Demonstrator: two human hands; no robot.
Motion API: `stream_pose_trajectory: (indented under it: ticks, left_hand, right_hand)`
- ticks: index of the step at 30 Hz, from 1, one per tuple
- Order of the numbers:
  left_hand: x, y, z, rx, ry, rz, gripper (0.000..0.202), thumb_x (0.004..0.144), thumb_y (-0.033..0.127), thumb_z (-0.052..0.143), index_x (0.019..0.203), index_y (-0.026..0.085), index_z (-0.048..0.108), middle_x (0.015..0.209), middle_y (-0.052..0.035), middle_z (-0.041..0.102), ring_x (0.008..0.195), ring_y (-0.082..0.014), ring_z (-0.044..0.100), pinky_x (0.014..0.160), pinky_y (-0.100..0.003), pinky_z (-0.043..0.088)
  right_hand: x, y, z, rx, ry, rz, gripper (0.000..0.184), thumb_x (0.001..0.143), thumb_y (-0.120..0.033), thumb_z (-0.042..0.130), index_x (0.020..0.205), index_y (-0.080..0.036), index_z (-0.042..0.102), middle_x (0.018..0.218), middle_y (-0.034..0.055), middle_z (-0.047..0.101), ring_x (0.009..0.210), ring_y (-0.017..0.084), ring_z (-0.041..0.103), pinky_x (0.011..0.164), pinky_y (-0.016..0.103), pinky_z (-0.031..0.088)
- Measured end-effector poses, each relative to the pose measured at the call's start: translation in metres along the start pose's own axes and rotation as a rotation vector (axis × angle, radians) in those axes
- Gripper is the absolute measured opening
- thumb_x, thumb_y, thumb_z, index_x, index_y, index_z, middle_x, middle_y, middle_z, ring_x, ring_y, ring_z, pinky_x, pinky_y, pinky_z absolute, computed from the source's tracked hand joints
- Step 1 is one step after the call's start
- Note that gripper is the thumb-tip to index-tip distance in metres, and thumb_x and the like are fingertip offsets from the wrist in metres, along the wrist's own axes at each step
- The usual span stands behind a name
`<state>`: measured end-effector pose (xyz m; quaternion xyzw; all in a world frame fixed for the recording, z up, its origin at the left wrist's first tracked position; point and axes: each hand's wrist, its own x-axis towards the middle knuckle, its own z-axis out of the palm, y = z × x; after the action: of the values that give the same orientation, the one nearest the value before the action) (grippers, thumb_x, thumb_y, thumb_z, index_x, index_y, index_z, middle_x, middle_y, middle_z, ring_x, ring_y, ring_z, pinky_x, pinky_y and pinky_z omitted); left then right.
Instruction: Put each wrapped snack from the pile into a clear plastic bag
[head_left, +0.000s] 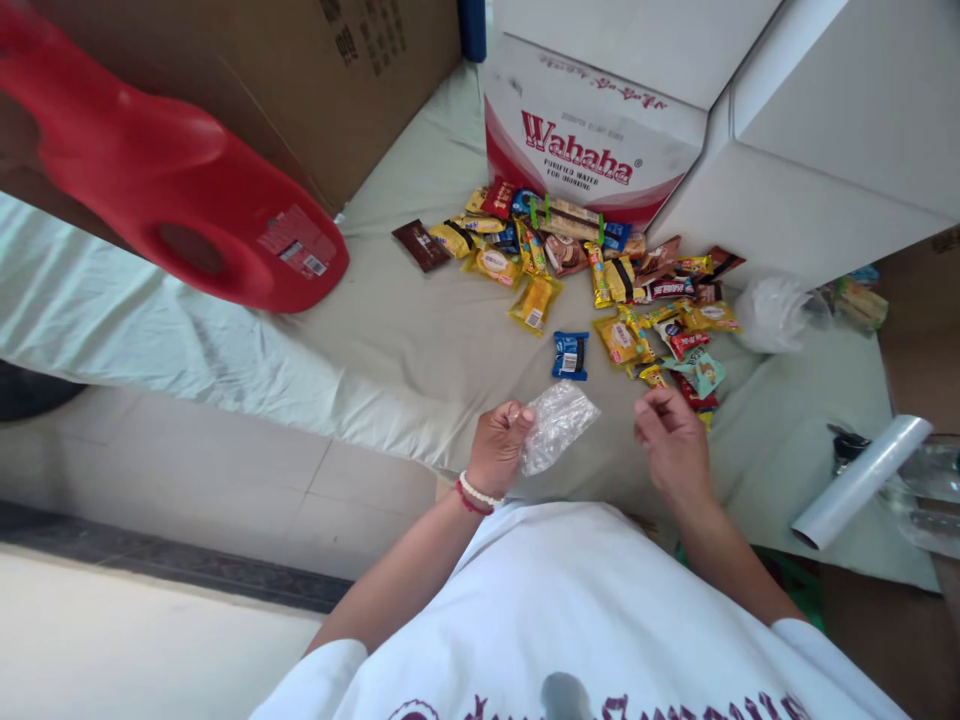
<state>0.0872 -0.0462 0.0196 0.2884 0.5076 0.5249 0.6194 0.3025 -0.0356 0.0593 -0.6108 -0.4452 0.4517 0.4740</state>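
Between the thumb and curled fingers of my left hand (498, 445) is a clear, crinkled plastic bag (561, 428), its free end pointing right. My right hand (673, 438) hovers to the right of the bag, apart from it, with thumb and fingertips pressed together; whatever they hold, if anything, I cannot make out. Just beyond the bag lies a blue snack packet (570, 356). A spread of small wrapped snacks covers the cloth past my hands, among them a yellow packet (535, 304), a brown packet (421, 245) and a light green packet (700, 372) near my right fingers.
A Wahaha carton (585, 140) stands behind the snacks. On the left a red plastic jug (247, 220) leans by a brown cardboard box (300, 90). At right are a crumpled plastic bag (776, 312), a film roll (862, 482) and a clear bottle (934, 490).
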Motion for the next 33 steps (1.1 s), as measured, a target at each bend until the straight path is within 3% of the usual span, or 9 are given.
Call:
stream_pose_trajectory:
  ticks: [3,5,14,18,21,24,27,30,33]
  left_hand:
    - [-0.001,-0.002,0.014,0.063,-0.005,0.026,0.068,0.072,0.078,0.070,0.055,0.021,0.037,0.050,0.0065,0.034,0.050,-0.0076,0.030,0.050,-0.025,0.023]
    - [-0.001,-0.001,0.020,0.016,0.001,-0.024,0.068,0.076,0.081,0.064,0.053,0.021,0.039,0.048,0.0053,0.036,0.048,-0.0084,0.033,0.048,-0.026,0.025]
    - [-0.006,0.002,0.005,-0.175,0.034,-0.165,0.053,0.070,0.064,0.078,0.064,0.020,0.050,0.062,0.0026,0.051,0.061,-0.0121,0.054,0.050,-0.023,0.034]
    - [-0.023,-0.003,-0.010,0.348,-0.085,-0.086,0.033,0.073,0.041,0.076,0.064,0.019,0.053,0.063,0.0029,0.052,0.060,-0.0112,0.045,0.057,-0.025,0.035]
    - [-0.033,0.008,-0.015,0.646,-0.046,0.118,0.023,0.075,0.028,0.074,0.068,0.020,0.053,0.068,0.0039,0.049,0.063,-0.0110,0.042,0.062,-0.026,0.034]
    - [-0.031,0.027,-0.003,0.624,-0.061,0.297,0.024,0.088,0.035,0.064,0.073,0.020,0.053,0.072,0.0032,0.047,0.064,-0.0115,0.043,0.063,-0.027,0.035]
    - [-0.021,0.038,0.026,0.578,-0.215,0.395,0.029,0.087,0.046,0.067,0.080,0.020,0.058,0.074,0.0020,0.052,0.066,-0.0122,0.046,0.064,-0.027,0.036]
    - [-0.010,0.034,0.051,0.495,-0.336,0.330,0.034,0.080,0.049,0.076,0.076,0.019,0.060,0.071,0.0020,0.055,0.066,-0.0119,0.047,0.063,-0.027,0.037]
    - [-0.004,0.021,0.054,0.280,-0.316,0.171,0.033,0.083,0.048,0.073,0.076,0.017,0.064,0.070,0.0005,0.061,0.064,-0.0115,0.052,0.062,-0.025,0.042]
  right_hand:
    - [-0.023,-0.012,0.027,-0.130,-0.452,-0.085,0.030,0.081,-0.040,0.081,0.103,-0.024,0.069,0.088,0.0015,0.064,0.076,0.014,0.058,0.062,0.024,0.046]
    - [-0.026,-0.012,0.044,-0.147,-0.542,-0.137,0.023,0.083,-0.037,0.080,0.099,-0.023,0.072,0.090,0.0022,0.064,0.080,0.015,0.059,0.067,0.026,0.047]
    - [-0.006,0.012,0.031,0.455,-0.104,0.203,0.028,0.078,-0.040,0.084,0.087,-0.023,0.064,0.077,-0.0036,0.058,0.067,0.010,0.052,0.064,0.023,0.046]
    - [-0.010,0.008,0.016,0.636,-0.117,0.240,0.023,0.080,-0.034,0.083,0.090,-0.026,0.064,0.095,-0.0018,0.065,0.082,0.012,0.059,0.073,0.025,0.052]
    - [-0.012,0.003,0.005,0.634,-0.143,0.188,0.019,0.080,-0.033,0.083,0.087,-0.026,0.066,0.091,-0.0016,0.065,0.079,0.012,0.059,0.070,0.023,0.051]
    - [-0.016,-0.004,-0.002,0.586,-0.221,0.144,0.018,0.081,-0.034,0.082,0.085,-0.025,0.068,0.088,-0.0011,0.066,0.077,0.012,0.060,0.072,0.024,0.052]
    - [-0.022,-0.010,-0.004,0.563,-0.310,0.129,0.017,0.084,-0.037,0.080,0.087,-0.025,0.067,0.093,0.0000,0.069,0.079,0.013,0.062,0.074,0.027,0.053]
    - [-0.026,-0.016,-0.003,0.507,-0.301,0.059,0.018,0.086,-0.039,0.079,0.089,-0.026,0.066,0.105,0.0018,0.071,0.090,0.016,0.065,0.082,0.032,0.054]
    - [-0.026,-0.019,-0.004,0.420,-0.167,-0.037,0.019,0.085,-0.038,0.080,0.087,-0.025,0.066,0.109,0.0016,0.068,0.095,0.016,0.063,0.085,0.031,0.053]
